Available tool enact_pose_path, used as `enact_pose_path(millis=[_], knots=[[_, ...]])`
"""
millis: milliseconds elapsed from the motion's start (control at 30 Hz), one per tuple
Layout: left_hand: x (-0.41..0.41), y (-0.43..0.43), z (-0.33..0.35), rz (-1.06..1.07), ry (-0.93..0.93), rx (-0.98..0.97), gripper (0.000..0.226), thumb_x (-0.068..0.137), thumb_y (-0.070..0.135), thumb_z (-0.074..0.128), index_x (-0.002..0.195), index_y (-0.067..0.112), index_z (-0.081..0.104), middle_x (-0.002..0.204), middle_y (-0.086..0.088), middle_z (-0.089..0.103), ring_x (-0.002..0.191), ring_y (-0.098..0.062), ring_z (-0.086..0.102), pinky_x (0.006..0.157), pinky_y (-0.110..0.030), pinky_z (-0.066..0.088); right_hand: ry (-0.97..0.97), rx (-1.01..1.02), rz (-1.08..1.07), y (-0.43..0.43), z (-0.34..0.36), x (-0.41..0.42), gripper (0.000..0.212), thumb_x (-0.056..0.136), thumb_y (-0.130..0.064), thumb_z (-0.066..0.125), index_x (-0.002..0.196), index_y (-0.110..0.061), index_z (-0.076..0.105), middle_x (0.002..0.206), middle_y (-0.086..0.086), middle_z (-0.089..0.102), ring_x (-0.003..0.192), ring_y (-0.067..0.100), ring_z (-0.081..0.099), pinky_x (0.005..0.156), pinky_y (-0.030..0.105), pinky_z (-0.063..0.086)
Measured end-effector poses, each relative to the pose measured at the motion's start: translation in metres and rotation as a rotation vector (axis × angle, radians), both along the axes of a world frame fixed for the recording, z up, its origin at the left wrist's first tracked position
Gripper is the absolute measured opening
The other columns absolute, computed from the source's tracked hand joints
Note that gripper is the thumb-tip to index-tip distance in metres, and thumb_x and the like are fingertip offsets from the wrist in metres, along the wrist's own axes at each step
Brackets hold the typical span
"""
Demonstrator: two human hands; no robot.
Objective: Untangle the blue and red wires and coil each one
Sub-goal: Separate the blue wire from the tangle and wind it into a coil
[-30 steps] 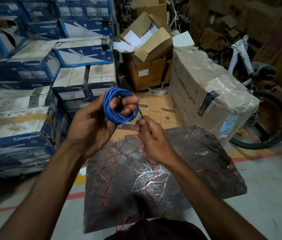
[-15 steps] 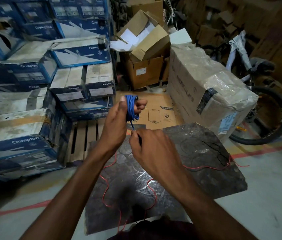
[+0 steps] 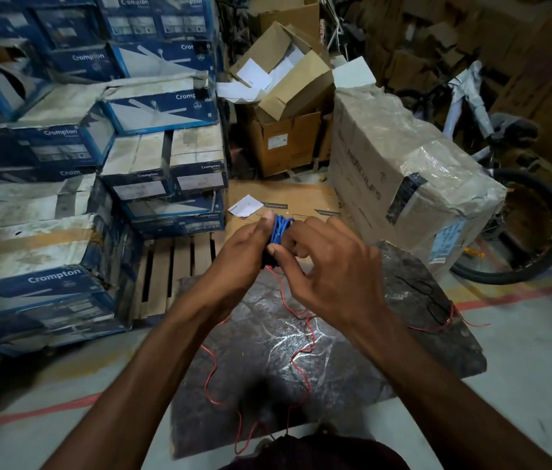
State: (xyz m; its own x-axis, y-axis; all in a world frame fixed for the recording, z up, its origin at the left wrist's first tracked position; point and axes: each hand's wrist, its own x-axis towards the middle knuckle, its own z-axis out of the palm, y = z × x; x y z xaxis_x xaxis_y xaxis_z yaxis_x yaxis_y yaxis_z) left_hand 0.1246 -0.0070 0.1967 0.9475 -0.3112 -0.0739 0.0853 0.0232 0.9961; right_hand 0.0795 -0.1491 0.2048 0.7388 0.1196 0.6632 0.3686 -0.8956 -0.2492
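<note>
The blue wire (image 3: 278, 229) is bunched into a tight coil, held upright above the far edge of the dark stone slab (image 3: 413, 340). My left hand (image 3: 240, 256) grips the coil from the left. My right hand (image 3: 329, 269) has its fingers curled round the coil's right side, thumb against its lower part. The red wire (image 3: 308, 337) lies loose in long wavy loops across the slab, from under my hands down to the near edge and out to the right corner. A thin black wire (image 3: 432, 305) lies near the slab's right side.
Stacked blue and white cartons (image 3: 64, 157) fill the left. A wooden pallet (image 3: 173, 266) shows behind the slab. Open brown boxes (image 3: 288, 130) and a large plastic-wrapped carton (image 3: 403, 164) stand behind, a bicycle (image 3: 522, 225) at right. Grey floor with a red line (image 3: 30, 415) surrounds.
The open blue loop has been squeezed into a tight bundle. My right hand moved up from pinching the loose end below and now grips the coil itself beside the left hand.
</note>
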Motion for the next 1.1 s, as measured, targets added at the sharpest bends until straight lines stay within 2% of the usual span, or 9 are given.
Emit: enact_pose_path(millis=[100,233,333,433,567,667,733,867,1100], knots=[[-0.001,0.002,-0.003,0.007,0.204,-0.213,0.048,0.107,0.037,0.037,0.103,0.002,0.07,0.095,-0.014,0.074,0.092,-0.024,0.069,0.092,-0.042,0.051,0.099,0.18,0.032,0.0,-0.003,0.002,0.029,0.091,-0.049,0.072,0.081,-0.026,0.058,0.075,-0.013,0.055,0.073,0.011,0.052,0.054,0.035,0.044],[-0.003,0.007,-0.005,0.017,0.318,-0.276,0.043,0.106,0.03,0.041,0.112,-0.005,0.066,0.111,-0.022,0.071,0.111,-0.029,0.066,0.106,-0.042,0.048,0.359,0.615,0.092,0.001,-0.004,0.004,0.027,0.08,-0.041,0.086,0.082,-0.026,0.064,0.069,-0.01,0.056,0.059,0.001,0.052,0.057,0.022,0.037],[-0.005,0.01,-0.006,-0.014,0.335,-0.303,0.039,0.107,0.022,0.039,0.117,-0.008,0.063,0.115,-0.025,0.069,0.11,-0.029,0.066,0.105,-0.041,0.049,0.512,0.85,0.139,0.001,-0.005,0.008,0.024,0.078,-0.03,0.09,0.079,-0.021,0.068,0.062,-0.011,0.047,0.053,0.001,0.044,0.058,0.026,0.042],[-0.008,0.016,-0.008,-0.084,0.342,-0.348,0.035,0.104,0.014,0.04,0.118,-0.007,0.063,0.121,-0.025,0.066,0.109,-0.029,0.066,0.105,-0.039,0.049,0.671,1.084,0.199,-0.002,-0.004,0.013,0.021,0.078,-0.014,0.09,0.077,-0.011,0.069,0.059,-0.007,0.037,0.059,0.017,0.039,0.064,0.033,0.044],[-0.012,0.027,-0.01,-0.183,0.349,-0.312,0.036,0.101,0.011,0.039,0.125,-0.008,0.059,0.123,-0.027,0.065,0.109,-0.03,0.068,0.109,-0.039,0.046,0.843,1.115,0.237,-0.007,0.002,0.014,0.018,0.079,-0.009,0.087,0.079,-0.008,0.069,0.057,-0.002,0.035,0.058,0.023,0.043,0.057,0.015,0.047],[-0.015,0.03,-0.01,-0.243,0.371,-0.327,0.037,0.101,0.009,0.036,0.127,-0.006,0.056,0.112,-0.02,0.072,0.101,-0.023,0.072,0.088,-0.026,0.056,0.971,1.161,0.25,-0.012,0.007,0.012,0.017,0.083,-0.006,0.082,0.081,-0.008,0.065,0.059,0.003,0.052,0.047,0.012,0.05,0.045,0.007,0.038],[-0.018,0.031,-0.01,-0.271,0.379,-0.363,0.036,0.099,0.013,0.039,0.123,-0.005,0.058,0.109,-0.021,0.072,0.099,-0.024,0.073,0.081,-0.023,0.057,1.049,1.173,0.252,-0.013,0.007,0.011,0.019,0.082,-0.012,0.083,0.077,-0.015,0.065,0.064,0.005,0.058,0.051,0.008,0.051,0.04,0.009,0.034],[-0.019,0.033,-0.015,-0.32,0.394,-0.42,0.034,0.096,0.017,0.046,0.116,-0.004,0.065,0.113,-0.023,0.069,0.107,-0.029,0.069,0.101,-0.034,0.05,1.153,1.17,0.242,-0.014,0.001,0.014,0.026,0.058,-0.038,0.09,0.067,-0.025,0.068,0.064,0.002,0.057,0.052,0.007,0.051,0.042,0.018,0.018],[-0.021,0.038,-0.016,-0.443,0.382,-0.416,0.032,0.094,0.008,0.052,0.122,-0.006,0.057,0.112,-0.016,0.07,0.109,-0.025,0.068,0.099,-0.029,0.052,1.222,1.264,0.271,-0.018,-0.009,0.015,0.021,0.07,-0.028,0.084,0.066,-0.025,0.064,0.058,-0.005,0.061,0.049,0.006,0.052,0.042,0.019,0.015]])
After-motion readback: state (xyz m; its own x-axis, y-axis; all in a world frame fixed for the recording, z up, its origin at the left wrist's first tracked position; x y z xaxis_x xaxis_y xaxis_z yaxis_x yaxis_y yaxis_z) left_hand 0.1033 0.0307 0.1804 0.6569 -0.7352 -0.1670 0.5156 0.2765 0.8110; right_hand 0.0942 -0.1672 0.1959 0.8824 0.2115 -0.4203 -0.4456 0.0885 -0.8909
